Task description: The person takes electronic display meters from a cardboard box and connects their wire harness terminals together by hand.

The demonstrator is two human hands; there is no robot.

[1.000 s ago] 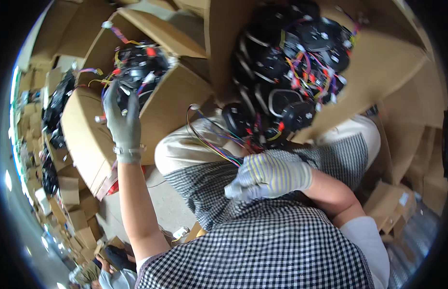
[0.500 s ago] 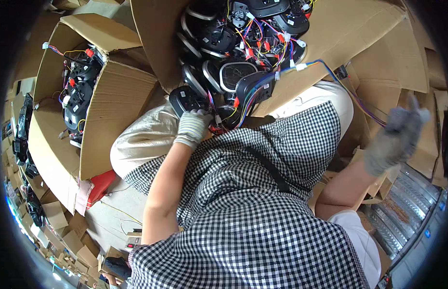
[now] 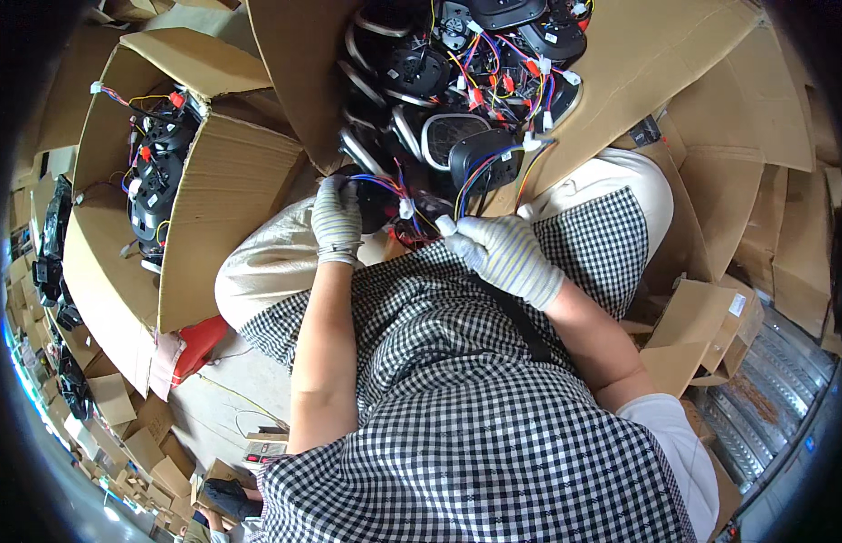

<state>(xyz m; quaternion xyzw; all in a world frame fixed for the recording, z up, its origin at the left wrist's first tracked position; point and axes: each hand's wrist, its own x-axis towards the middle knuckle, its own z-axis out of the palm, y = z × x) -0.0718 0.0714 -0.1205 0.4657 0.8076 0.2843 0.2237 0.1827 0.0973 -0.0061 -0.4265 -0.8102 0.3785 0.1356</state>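
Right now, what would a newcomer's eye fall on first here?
The heap of black units, dotted with red connectors, in the large cardboard box at top centre. Then the striped-gloved right hand below it, pinching a white connector. A smaller box at left holds similar units.

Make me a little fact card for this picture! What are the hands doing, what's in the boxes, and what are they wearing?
Left hand: at the edge of a black part; grip unclear
Right hand: fingers pinching a white connector
Big open box: black parts with colored wires, in front
Smaller open box: more black parts, to the left
Clothes: striped gloves, checked apron
Floor: red thing beside the smaller box
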